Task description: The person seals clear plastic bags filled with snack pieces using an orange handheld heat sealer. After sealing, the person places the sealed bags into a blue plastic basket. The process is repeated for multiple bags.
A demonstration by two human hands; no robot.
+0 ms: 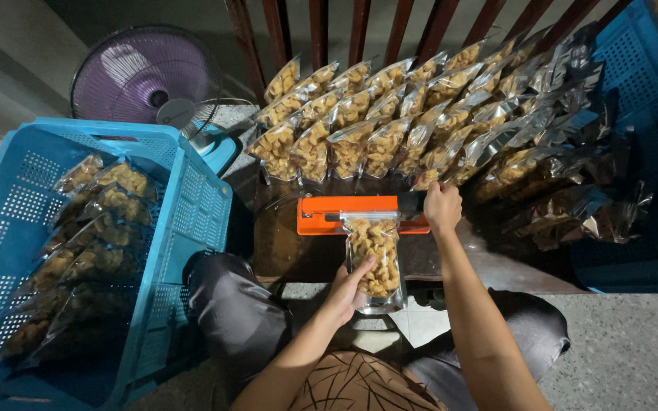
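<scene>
Head view: the left hand (350,288) grasps a clear snack pouch (375,259) from its lower left side, fingers curled on the bag. The pouch is filled w/ pale yellow fried pieces, and its top edge sits inside the orange heat sealer (348,215). The right hand (442,207) is clenched on the sealer's black handle at the right end, pressing it down.

Behind the sealer, many filled pouches (359,129) stand in rows, leaning on each other, approx. to the dark railing. At the left, a blue plastic crate (192,190) holds more pouches lying flat. A purple fan (146,76) stands behind the crate. Another blue crate (649,91) is at far right.
</scene>
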